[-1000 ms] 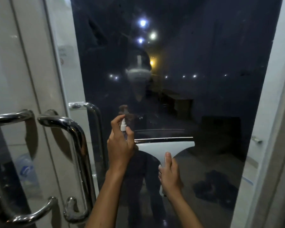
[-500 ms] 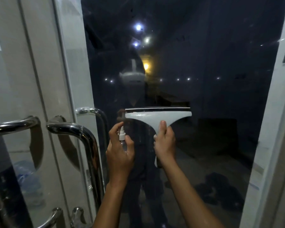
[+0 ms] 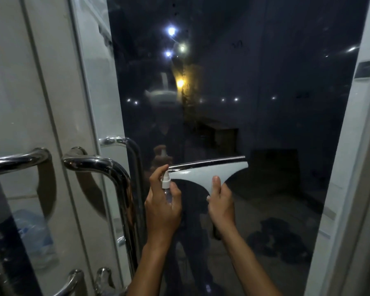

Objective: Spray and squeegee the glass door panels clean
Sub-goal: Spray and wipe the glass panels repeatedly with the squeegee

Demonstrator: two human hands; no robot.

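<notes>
2 hands work at 1 dark glass door panel (image 3: 265,103). The right hand (image 3: 221,205) grips 1 white squeegee (image 3: 209,173) by its handle, fingers curled round it, thumb up the neck — blade tilted, at 6 o'clock on the pane. At 9 o'clock of it, the left hand (image 3: 162,208) holds 1 spray bottle (image 3: 166,184), forefinger over the nozzle. 3 chrome door handles (image 3: 107,165) show at 8 o'clock.

One squeegee (image 3: 209,170), one spray bottle (image 3: 166,185), two hands.
</notes>
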